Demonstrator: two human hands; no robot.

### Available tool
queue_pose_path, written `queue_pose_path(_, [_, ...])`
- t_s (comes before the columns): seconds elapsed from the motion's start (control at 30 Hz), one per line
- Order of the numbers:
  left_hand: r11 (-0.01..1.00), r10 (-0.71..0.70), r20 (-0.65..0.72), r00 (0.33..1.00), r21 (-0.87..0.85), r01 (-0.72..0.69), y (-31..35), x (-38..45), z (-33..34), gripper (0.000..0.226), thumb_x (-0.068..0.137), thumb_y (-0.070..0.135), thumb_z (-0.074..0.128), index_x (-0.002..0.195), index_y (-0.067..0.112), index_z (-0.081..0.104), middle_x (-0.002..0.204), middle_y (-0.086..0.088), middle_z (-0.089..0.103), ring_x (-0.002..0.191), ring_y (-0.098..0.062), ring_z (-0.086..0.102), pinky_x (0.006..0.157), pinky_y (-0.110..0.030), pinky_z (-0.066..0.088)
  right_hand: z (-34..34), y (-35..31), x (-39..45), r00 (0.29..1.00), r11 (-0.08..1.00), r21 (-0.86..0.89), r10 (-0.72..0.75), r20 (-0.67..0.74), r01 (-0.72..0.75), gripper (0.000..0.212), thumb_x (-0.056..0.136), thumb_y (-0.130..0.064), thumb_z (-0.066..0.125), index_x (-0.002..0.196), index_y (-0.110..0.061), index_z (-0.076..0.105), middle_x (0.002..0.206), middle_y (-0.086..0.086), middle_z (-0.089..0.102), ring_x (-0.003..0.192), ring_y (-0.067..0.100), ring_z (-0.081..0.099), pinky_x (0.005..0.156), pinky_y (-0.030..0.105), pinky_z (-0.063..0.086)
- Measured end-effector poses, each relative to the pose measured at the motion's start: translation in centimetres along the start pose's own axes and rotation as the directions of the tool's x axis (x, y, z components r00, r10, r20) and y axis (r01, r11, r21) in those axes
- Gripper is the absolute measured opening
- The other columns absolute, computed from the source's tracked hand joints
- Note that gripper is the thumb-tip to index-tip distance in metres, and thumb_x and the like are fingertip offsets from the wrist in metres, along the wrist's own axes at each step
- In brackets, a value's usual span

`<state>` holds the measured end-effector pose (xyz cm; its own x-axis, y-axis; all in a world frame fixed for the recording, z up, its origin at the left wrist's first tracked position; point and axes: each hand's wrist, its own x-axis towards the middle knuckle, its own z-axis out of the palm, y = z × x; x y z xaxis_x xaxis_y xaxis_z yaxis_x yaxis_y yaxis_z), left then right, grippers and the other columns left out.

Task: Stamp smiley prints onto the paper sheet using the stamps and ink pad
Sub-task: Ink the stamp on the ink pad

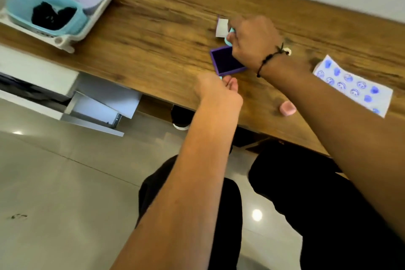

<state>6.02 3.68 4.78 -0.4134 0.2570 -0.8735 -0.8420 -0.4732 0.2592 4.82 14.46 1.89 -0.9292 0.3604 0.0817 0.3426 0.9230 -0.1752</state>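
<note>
right hand (252, 37) pinches a teal stamp (230, 36) just past the open purple ink pad (228, 60), likely to load ink. left hand (217, 87) curled on something teal at the pad's near edge, probably steadying. printed paper sheet (352, 85) lies well right on the tabletop (153, 28).

Open purple ink pad (226, 60) mid-table, teal stamp (230, 36) just beyond, blue-printed paper sheet (355, 86) far right.
</note>
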Motion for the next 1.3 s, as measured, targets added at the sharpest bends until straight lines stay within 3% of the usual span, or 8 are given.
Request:
queue_pose_path(0.27, [0.997,-0.08,0.008,0.997,-0.011,0.08,0.7,0.3,1.3,0.046,0.098,0.016,0.021,0.134,-0.005,0.039,0.128,-0.022,0.05,0.12,-0.029,0.05,0.107,-0.033,0.035,0.2,1.3,1.6,0.967,0.992,-0.004,-0.122,0.225,0.126,0.019,0.084,-0.014,0.048,0.102,-0.008,0.053,0.101,0.025,0.062,0.094,0.041,0.054,0.063,0.037,0.036])
queue_pose_path(0.4, [0.997,-0.073,-0.008,0.997,-0.039,0.073,0.4,0.7,0.8,0.046,0.098,0.019,0.021,0.135,0.0,0.04,0.135,-0.019,0.049,0.126,-0.028,0.048,0.107,-0.033,0.034,0.1,0.9,1.0,0.98,0.987,0.018,-0.161,0.117,0.16,0.02,0.084,-0.017,0.049,0.102,-0.009,0.053,0.1,0.023,0.064,0.09,0.039,0.056,0.062,0.037,0.041])
queue_pose_path(0.57, [0.999,-0.041,-0.035,0.999,-0.019,0.04,0.3,-0.1,0.9,0.036,0.097,0.02,0.021,0.108,0.004,0.052,0.106,-0.017,0.056,0.082,-0.023,0.049,0.086,-0.031,0.043,-0.6,0.1,1.3,0.906,0.953,-0.035,-0.275,0.321,0.302,0.023,0.081,-0.014,0.051,0.103,-0.007,0.051,0.1,0.027,0.061,0.092,0.042,0.055,0.062,0.038,0.035])
queue_pose_path(0.7, [0.996,-0.067,-0.014,0.998,-0.051,0.066,0.4,0.4,0.8,0.047,0.097,0.022,0.022,0.136,0.002,0.04,0.134,-0.019,0.05,0.115,-0.026,0.052,0.106,-0.034,0.035,0.0,-0.2,0.9,0.916,0.951,-0.031,-0.289,0.279,0.309,0.023,0.079,-0.014,0.053,0.1,-0.007,0.048,0.096,0.026,0.062,0.087,0.041,0.056,0.06,0.037,0.033])
queue_pose_path(0.83, [0.999,-0.047,-0.025,0.999,0.001,0.047,0.3,-0.3,0.8,0.047,0.097,0.022,0.022,0.138,0.006,0.038,0.108,-0.017,0.057,0.089,-0.024,0.054,0.09,-0.031,0.037,0.0,-0.5,0.6,0.912,0.958,-0.053,-0.25,0.326,0.281,0.023,0.077,-0.013,0.054,0.101,-0.011,0.051,0.097,0.028,0.059,0.088,0.043,0.055,0.06,0.037,0.033])
queue_pose_path(0.93, [0.999,-0.049,-0.03,0.998,-0.01,0.049,0.3,0.1,0.8,0.047,0.097,0.021,0.022,0.139,0.006,0.036,0.133,-0.019,0.051,0.111,-0.027,0.052,0.104,-0.034,0.036,0.0,-0.6,0.7,0.919,0.967,-0.042,-0.226,0.323,0.252,0.023,0.077,-0.014,0.055,0.099,-0.012,0.05,0.095,0.024,0.06,0.086,0.04,0.055,0.058,0.036,0.033])
queue_pose_path(1.2, [0.999,-0.047,-0.058,0.997,0.021,0.048,0.0,-0.4,1.0,0.048,0.097,0.021,0.019,0.137,0.005,0.038,0.112,-0.019,0.056,0.11,-0.028,0.052,0.097,-0.031,0.038,-0.5,0.4,-0.4,0.942,0.98,-0.064,-0.16,0.295,0.186,0.023,0.077,-0.015,0.052,0.1,-0.015,0.052,0.101,0.023,0.06,0.092,0.04,0.056,0.058,0.032,0.029])
queue_pose_path(1.3, [0.999,-0.046,-0.011,0.999,-0.013,0.046,-0.1,-0.1,1.1,0.048,0.097,0.02,0.019,0.139,0.006,0.036,0.126,-0.02,0.052,0.119,-0.029,0.05,0.103,-0.032,0.036,-0.5,-0.2,-0.7,0.953,0.993,-0.031,-0.098,0.288,0.112,0.021,0.077,-0.014,0.053,0.098,-0.015,0.051,0.1,0.021,0.062,0.086,0.036,0.054,0.052,0.027,0.024])
